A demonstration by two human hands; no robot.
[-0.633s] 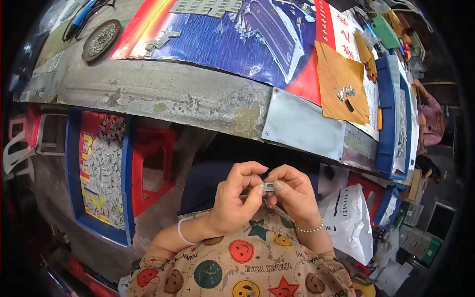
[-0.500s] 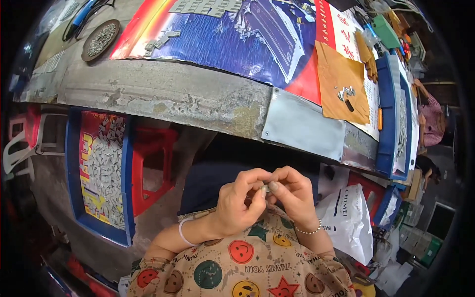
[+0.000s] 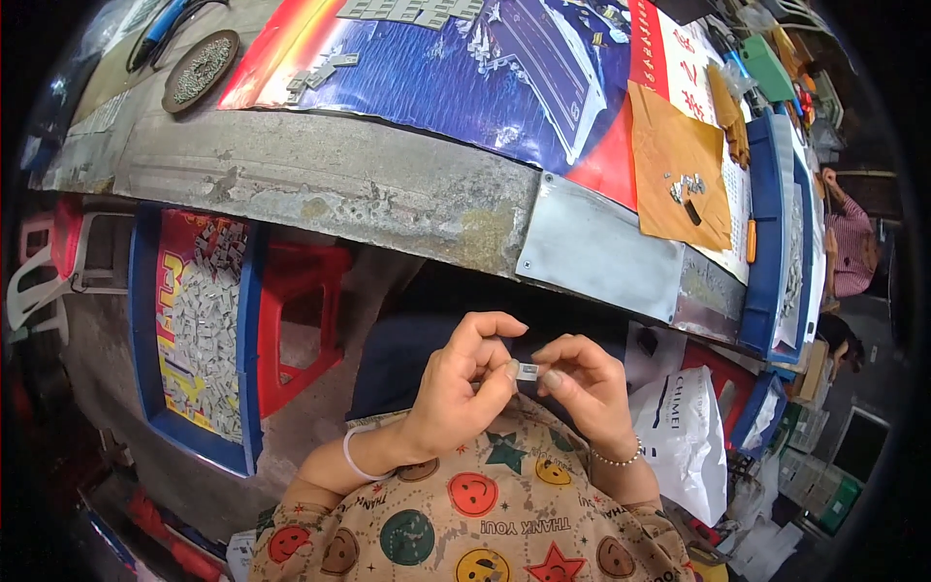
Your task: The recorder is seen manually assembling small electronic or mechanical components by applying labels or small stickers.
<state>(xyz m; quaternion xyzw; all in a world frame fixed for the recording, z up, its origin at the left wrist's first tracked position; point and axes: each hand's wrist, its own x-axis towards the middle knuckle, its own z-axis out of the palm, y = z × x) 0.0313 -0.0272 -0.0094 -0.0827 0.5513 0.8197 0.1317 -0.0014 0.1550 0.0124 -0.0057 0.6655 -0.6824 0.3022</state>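
Observation:
Above my lap, my left hand (image 3: 467, 388) pinches a small pale grey rectangular part (image 3: 527, 371) between thumb and fingers, its index finger raised over it. One flat face of the part shows, with a darker marking. My right hand (image 3: 588, 393) is close by on the right, thumb and fingertips curled together at the part's right end. Whether those fingertips touch the part or hold some tiny piece, I cannot make out. A patterned apron (image 3: 436, 495) lies beneath both forearms.
Ahead runs a worn metal bench (image 3: 388, 175) with a blue poster sheet, rows of grey parts (image 3: 412, 10), a round dish of tiny metal pieces (image 3: 202, 72) and brown paper (image 3: 679, 165). Left stands a blue crate (image 3: 254, 388) of similar parts, beside a red stool (image 3: 301, 320). Another person sits far right.
My hands have moved slightly apart, uncovering the small grey part. My left index finger has lifted, and the right fingers have drawn back to the right.

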